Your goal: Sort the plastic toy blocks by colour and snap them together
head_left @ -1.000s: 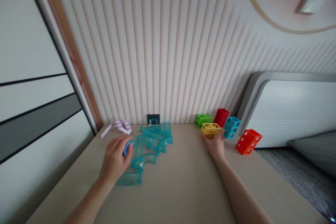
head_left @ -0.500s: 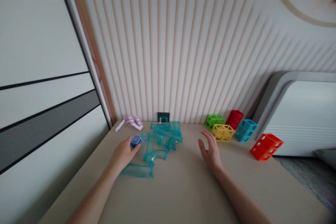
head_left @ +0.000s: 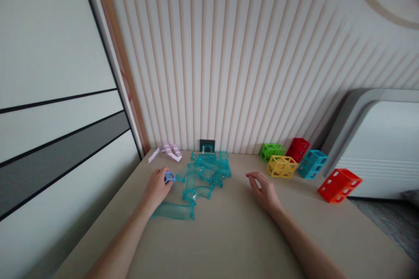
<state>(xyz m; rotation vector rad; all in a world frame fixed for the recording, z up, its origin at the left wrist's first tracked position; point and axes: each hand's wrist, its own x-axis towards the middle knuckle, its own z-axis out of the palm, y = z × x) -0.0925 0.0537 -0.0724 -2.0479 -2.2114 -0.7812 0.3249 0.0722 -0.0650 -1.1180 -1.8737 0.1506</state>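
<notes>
My left hand (head_left: pixel 157 186) is closed around a small blue open-frame block (head_left: pixel 169 177), whose near side the fingers partly hide. Just right of it lies a jumble of clear teal track pieces (head_left: pixel 199 178), some curved and some straight. One straight teal piece (head_left: pixel 175 211) lies nearer to me, its left end behind my left wrist. My right hand (head_left: pixel 264 191) rests low over the table with nothing in it, fingers loosely bent and the thumb a little apart. A yellow double frame block (head_left: pixel 282 167) is the nearest thing beyond it.
Green (head_left: pixel 272 151), dark red (head_left: pixel 298 150), blue (head_left: pixel 313 164) and orange-red (head_left: pixel 339 185) frame blocks stand on the right of the table (head_left: pixel 225 235). Lilac strips (head_left: pixel 170 151) lie at the back left. A ribbed wall (head_left: pixel 222 61) with a black socket (head_left: pixel 207 146) borders the back.
The blue block has turned in my left hand, which grips it more closely. My right hand's fingers have drawn nearer together and bent. The view has shifted slightly left.
</notes>
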